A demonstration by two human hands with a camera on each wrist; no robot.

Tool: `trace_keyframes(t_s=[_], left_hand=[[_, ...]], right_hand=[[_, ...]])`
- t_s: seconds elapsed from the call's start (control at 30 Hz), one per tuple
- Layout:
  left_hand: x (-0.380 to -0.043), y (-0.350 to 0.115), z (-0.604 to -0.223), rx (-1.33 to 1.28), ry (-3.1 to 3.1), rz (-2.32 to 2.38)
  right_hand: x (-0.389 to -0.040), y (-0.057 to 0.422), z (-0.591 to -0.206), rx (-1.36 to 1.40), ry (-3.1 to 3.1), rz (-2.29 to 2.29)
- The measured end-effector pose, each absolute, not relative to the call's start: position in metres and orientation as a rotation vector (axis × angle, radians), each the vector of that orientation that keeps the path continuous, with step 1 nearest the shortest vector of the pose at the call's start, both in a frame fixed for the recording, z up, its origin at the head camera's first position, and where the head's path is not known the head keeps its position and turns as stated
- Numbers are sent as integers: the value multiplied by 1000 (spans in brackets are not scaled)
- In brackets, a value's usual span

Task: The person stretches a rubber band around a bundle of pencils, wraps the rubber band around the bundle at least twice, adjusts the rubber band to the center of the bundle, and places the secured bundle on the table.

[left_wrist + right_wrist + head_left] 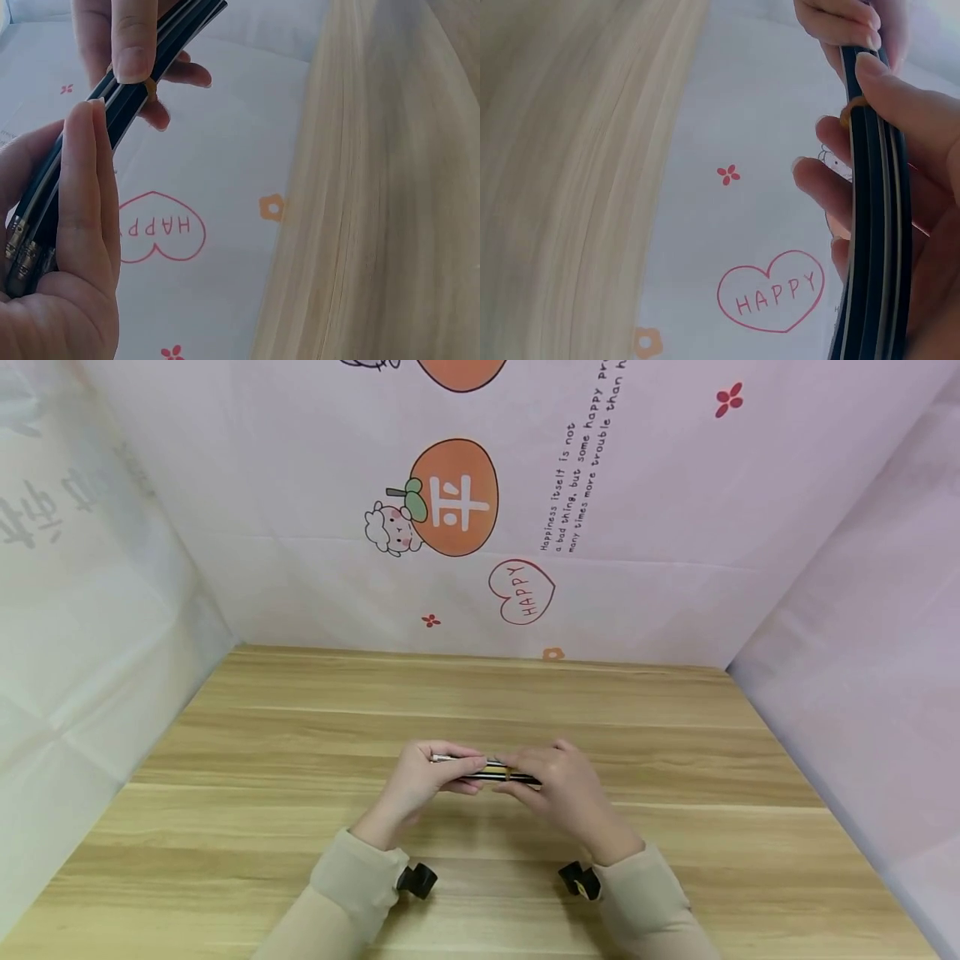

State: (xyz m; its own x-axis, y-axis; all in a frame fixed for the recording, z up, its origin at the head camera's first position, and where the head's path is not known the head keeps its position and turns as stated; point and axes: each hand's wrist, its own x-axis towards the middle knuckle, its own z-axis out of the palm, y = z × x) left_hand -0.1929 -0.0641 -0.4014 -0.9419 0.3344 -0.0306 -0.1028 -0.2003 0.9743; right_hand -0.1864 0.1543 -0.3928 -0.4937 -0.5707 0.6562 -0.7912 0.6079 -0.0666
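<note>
A bundle of dark, striped pencils (pixel 493 771) is held above the table between both hands. Metal ferrules (pixel 24 259) show at the end nearest the left palm. Around the bundle sits a yellowish-brown rubber band (pixel 855 106). My left hand (pixel 422 777) grips the ferrule half, thumb on one side and fingers on the other. On the other half, my right hand (pixel 567 783) pinches the pencils near the band, its thumb (pixel 900 94) lying along them. The pencils' far tips are hidden by the right hand in the head view.
The wood-grain table (pixel 300 710) lies beneath the hands. A printed white cloth (pixel 637 602) rises behind it, and plain pale cloth (pixel 97 610) hangs at the sides. Black wrist mounts (pixel 417 881) stick out inward from the beige cuffs.
</note>
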Motion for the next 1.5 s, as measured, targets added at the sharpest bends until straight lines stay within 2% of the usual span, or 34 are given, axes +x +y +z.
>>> trace_keyframes(t_s=[0.43,0.53,0.8,1.0,1.17,1.5], left_hand=[[-196,-69,-399,248,1779,2245],[-196,-70,-398,229,1761,2250],[-200,-79,-398,222,1628,2350],[-198,-79,-395,210,1639,2345],[-199,-77,-396,130,1694,2338],[-199,-71,-399,-55,1875,2406]], right_hand=[[-187,166,-384,1039,-2344,647],[-187,168,-382,986,-2413,799],[-189,178,-379,364,-2423,1670],[-193,175,-380,192,-2435,1953],[-192,166,-384,131,-2488,2072],[-191,155,-398,219,-2473,1981]])
